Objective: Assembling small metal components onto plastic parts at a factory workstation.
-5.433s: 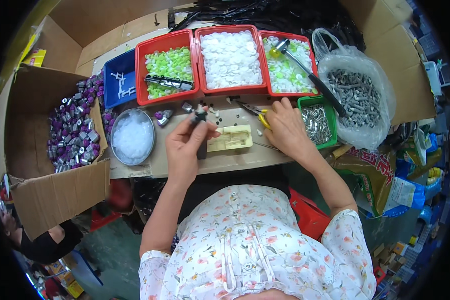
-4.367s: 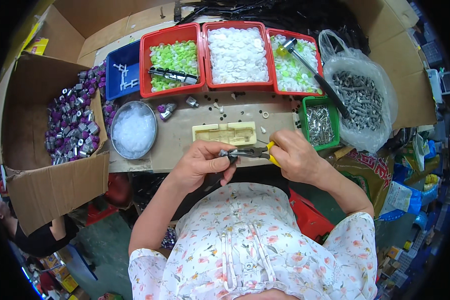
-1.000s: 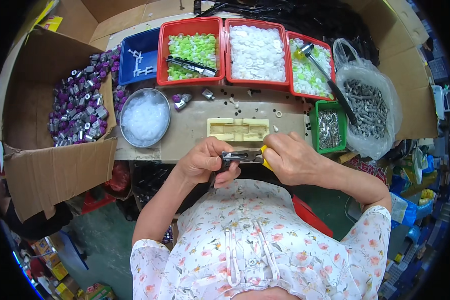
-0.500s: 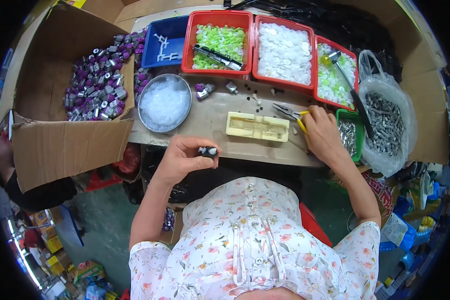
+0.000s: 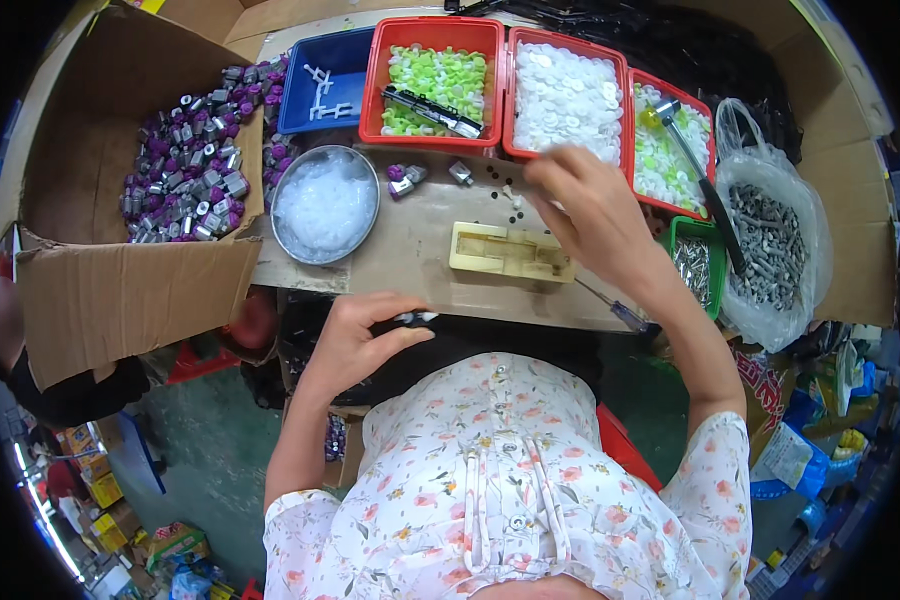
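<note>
Low in front of me, just off the table's near edge, my left hand [image 5: 360, 340] pinches a small black part [image 5: 413, 318] with white ends, mostly covered by the fingers. My right hand [image 5: 605, 220] is raised over the table beside the red bin of white discs [image 5: 568, 100]. Its fingers are bent and apart, and nothing shows between them. Below its wrist a screwdriver [image 5: 625, 315] lies by the table edge. A cream moulded block [image 5: 510, 252] with recesses sits between the hands. The pliers are out of sight, perhaps behind the right hand.
A steel bowl [image 5: 372, 205] of clear pieces stands left, near a carton [image 5: 130, 270] of purple-and-metal parts. Behind are a blue tray [image 5: 300, 105] and a red bin [image 5: 370, 110] of green pieces. A hammer [image 5: 715, 195] leans by a bag of metal parts [image 5: 770, 245].
My right hand has left the yellow-handled pliers and moved left and away from me, toward the white discs. My left hand has lowered slightly and tilted the black part.
</note>
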`<state>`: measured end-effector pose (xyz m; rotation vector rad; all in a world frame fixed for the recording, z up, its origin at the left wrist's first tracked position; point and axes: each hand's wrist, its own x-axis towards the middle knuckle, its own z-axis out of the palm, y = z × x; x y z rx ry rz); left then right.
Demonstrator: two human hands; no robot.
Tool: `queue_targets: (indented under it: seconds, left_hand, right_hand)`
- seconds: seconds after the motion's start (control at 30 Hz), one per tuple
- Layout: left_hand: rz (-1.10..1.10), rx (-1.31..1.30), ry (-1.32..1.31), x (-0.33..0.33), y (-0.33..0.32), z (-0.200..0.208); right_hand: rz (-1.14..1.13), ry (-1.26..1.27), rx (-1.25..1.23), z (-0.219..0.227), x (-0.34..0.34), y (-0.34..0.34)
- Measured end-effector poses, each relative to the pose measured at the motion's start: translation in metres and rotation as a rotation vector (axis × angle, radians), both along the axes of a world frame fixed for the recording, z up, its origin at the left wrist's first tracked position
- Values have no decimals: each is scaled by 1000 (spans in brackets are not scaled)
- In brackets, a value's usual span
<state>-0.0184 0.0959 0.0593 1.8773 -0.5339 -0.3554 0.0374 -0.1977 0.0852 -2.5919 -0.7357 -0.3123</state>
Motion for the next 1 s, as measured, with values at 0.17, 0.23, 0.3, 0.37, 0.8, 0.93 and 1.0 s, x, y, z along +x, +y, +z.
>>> queue_targets:
  seconds: [0.17, 0.23, 0.3, 0.37, 0.8, 0.93, 1.0]
  left_hand:
    - [110, 479, 49, -22, 53, -47]
    - [103, 697, -23, -33, 74, -72]
    - [99, 933, -35, -42, 84, -84]
    - [117, 888, -36, -43, 85, -83]
    - [384, -227, -172, 13, -73, 7]
    - [218, -200, -118, 22, -82, -8]
    - [221, -208, -54, 29, -80, -4]
  right_hand:
    - [-31, -132, -53, -22, 78, 42]
    - [-69, -173, -175, -25, 94, 56]
    - [-51, -187, -177, -35, 109, 61]
    - [-43, -201, -185, -39, 117, 64]
    - [-178, 701, 1294, -6, -18, 49]
    - [-234, 747, 1312, -25, -60, 26]
    - [-349, 360, 958, -20, -71, 7]
